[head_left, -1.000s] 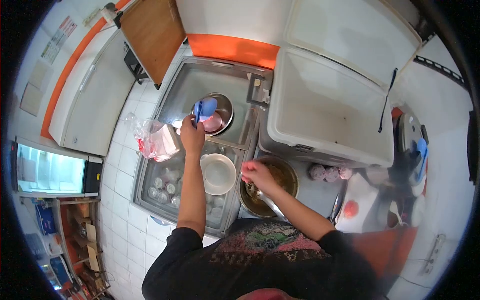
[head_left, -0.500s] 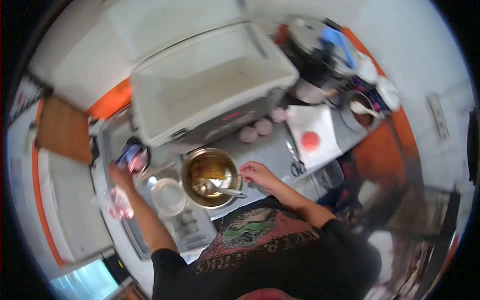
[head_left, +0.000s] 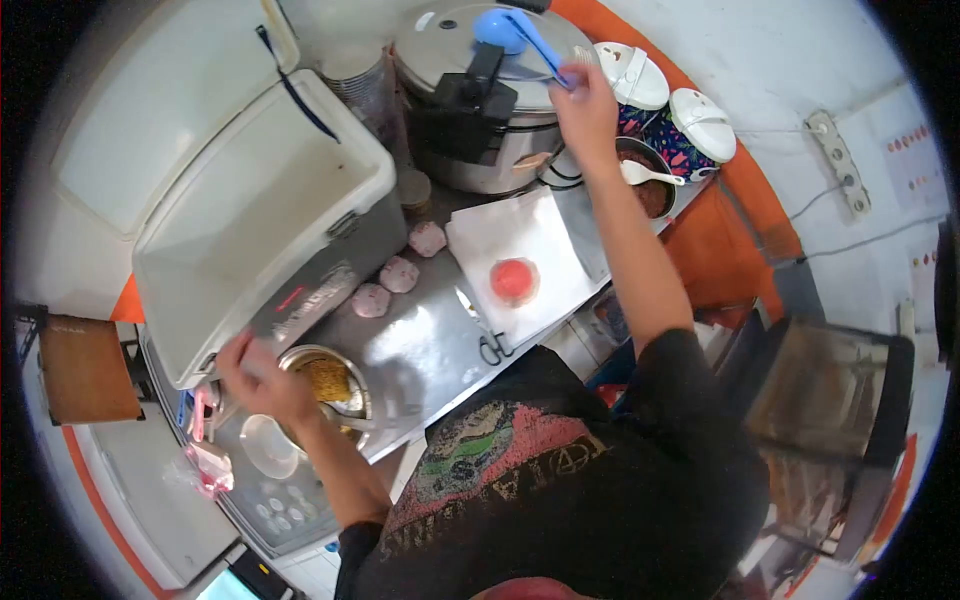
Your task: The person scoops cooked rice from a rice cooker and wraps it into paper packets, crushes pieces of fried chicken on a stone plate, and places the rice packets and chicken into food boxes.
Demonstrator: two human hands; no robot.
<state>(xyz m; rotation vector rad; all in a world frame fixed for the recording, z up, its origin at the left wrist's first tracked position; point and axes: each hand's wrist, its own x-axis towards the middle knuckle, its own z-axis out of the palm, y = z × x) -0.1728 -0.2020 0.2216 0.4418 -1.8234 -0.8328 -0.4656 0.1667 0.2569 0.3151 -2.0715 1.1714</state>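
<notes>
My right hand (head_left: pixel 588 115) is closed on the handle of a blue ladle (head_left: pixel 503 32), whose bowl is over the lid of a large metal pressure cooker (head_left: pixel 480 165). My left hand (head_left: pixel 268 375) is blurred, so its fingers are hard to read. It hovers by the left rim of a metal pot (head_left: pixel 368 392), partly covering it. Yellow noodles (head_left: pixel 326 380) sit in that pot, and a pale utensil handle (head_left: pixel 372 423) sticks out over its near rim. Beside the pot stands a white plastic bowl (head_left: pixel 270 447).
An open cooler box (head_left: pixel 265 200) stands behind the counter's left half. Wrapped pinkish balls (head_left: pixel 399 275) line its front. White paper sheets (head_left: pixel 545 235) carry a red round piece (head_left: pixel 513 281), with scissors (head_left: pixel 494 347) alongside. Farther right are a pan with a white spoon (head_left: pixel 650 178) and lidded patterned canisters (head_left: pixel 690 135).
The view has swung right. My right hand has left the pot's side and taken hold of the blue ladle. My left hand has moved from the pink and blue items to beside the pot.
</notes>
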